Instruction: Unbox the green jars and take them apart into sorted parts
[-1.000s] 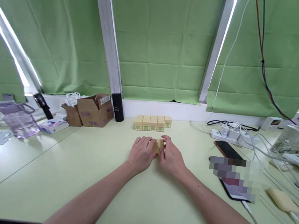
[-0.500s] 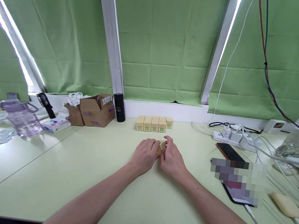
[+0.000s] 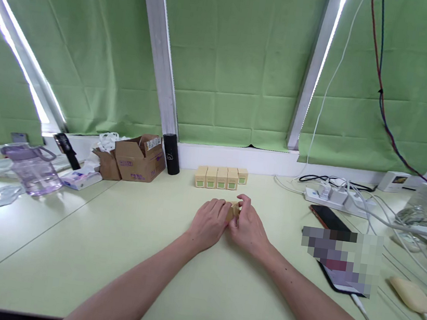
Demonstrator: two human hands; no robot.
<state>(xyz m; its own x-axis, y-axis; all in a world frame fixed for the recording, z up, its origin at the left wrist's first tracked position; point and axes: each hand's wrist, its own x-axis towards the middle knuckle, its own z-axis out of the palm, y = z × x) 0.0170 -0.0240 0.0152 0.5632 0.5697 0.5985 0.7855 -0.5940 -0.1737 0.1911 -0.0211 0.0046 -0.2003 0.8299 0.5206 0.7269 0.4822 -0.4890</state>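
Note:
A small tan cardboard box (image 3: pixel 233 212) is held between both hands over the middle of the table. My left hand (image 3: pixel 210 223) has its fingers wrapped round the box's left side. On the other side, my right hand (image 3: pixel 249 226) grips it, with the index finger bent up over its top. The fingers hide much of the box. Just beyond the hands stands a row of several small tan boxes (image 3: pixel 216 176) with green-and-white labels on their fronts.
An open brown carton (image 3: pixel 138 163) and a black cylinder (image 3: pixel 170 154) stand at the back left, beside a purple bottle (image 3: pixel 34 173). On the right lie phones (image 3: pixel 329 218), a power strip (image 3: pixel 313 195), cables and a beige mouse-shaped object (image 3: pixel 412 295).
Both hands and the box have shifted very slightly to the right in view. The hold on the box looks much the same.

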